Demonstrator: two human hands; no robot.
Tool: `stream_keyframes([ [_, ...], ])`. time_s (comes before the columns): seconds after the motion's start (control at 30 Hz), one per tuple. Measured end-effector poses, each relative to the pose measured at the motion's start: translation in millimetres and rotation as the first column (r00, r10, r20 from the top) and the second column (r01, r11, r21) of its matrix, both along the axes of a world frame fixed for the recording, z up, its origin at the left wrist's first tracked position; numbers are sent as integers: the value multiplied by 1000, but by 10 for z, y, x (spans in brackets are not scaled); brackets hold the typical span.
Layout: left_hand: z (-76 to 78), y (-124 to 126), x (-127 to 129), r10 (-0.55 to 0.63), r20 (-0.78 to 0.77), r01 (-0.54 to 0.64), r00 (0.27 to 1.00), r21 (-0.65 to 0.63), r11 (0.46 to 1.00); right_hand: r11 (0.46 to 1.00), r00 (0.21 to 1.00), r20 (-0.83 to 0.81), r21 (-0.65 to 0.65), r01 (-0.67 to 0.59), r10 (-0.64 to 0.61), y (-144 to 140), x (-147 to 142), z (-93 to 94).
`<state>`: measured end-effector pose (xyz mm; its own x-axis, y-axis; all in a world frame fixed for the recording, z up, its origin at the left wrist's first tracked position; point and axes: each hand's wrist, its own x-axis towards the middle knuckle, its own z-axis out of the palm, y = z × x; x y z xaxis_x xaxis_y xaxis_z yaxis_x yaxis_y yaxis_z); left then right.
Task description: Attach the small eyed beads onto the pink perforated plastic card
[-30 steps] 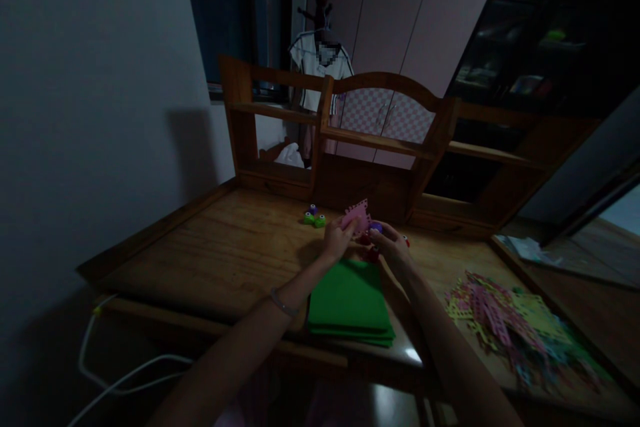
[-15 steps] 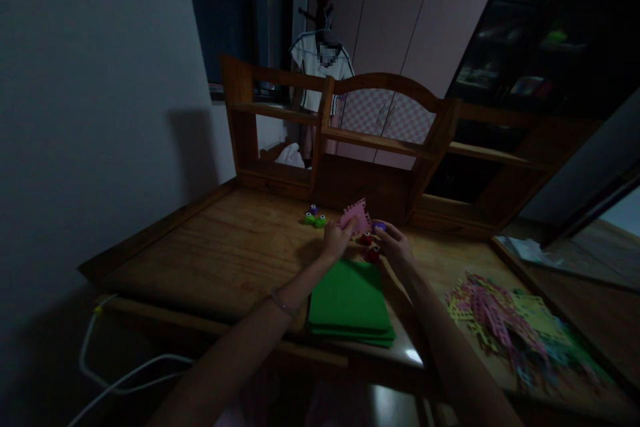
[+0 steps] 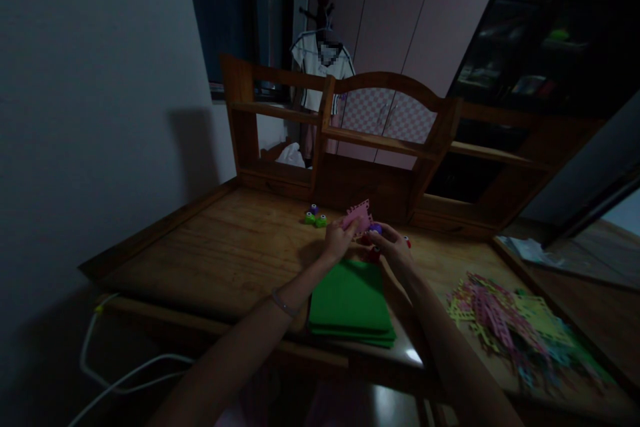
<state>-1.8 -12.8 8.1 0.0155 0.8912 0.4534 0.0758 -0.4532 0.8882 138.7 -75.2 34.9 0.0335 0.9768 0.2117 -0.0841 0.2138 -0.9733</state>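
Observation:
My left hand [image 3: 341, 239] pinches a pink sheet [image 3: 357, 215] whose edges are cut into small notches; it is held up above the table. In my right hand [image 3: 393, 247] is a small purple craft punch [image 3: 375, 229], closed in the fingers at the sheet's right edge. Whether the sheet sits inside the punch's slot I cannot tell. Below the hands stands a red punch [image 3: 375, 254] with a white top, and another red one [image 3: 407, 241] shows just right of my right hand. A stack of green sheets [image 3: 350, 300] lies on the table nearer to me.
Two green punches [image 3: 321, 221] and a purple one [image 3: 313, 209] stand left of my hands. A pile of notched coloured strips [image 3: 500, 313] lies at the right of the wooden table [image 3: 225, 247]. A wooden shelf unit [image 3: 370, 180] rises along the back.
My right hand has moved slightly left, bringing the purple punch against the pink sheet's edge. A red punch has come into view right of that hand.

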Motion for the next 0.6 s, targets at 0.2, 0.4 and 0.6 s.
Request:
stream_keyframes([
  [0.2, -19, 12, -2, -3, -9, 3, 1000, 7, 1000, 1000, 1000, 28, 5, 5, -5, -3, 1, 13],
  [0.4, -5, 2, 1, -9, -2, 9, 1000, -7, 1000, 1000, 999, 29, 6, -22, 22, -3, -2, -2],
  [0.6, 21, -25, -6, 42, -54, -41, 998, 22, 999, 998, 998, 33, -13, 61, -60, -97, -60, 108],
])
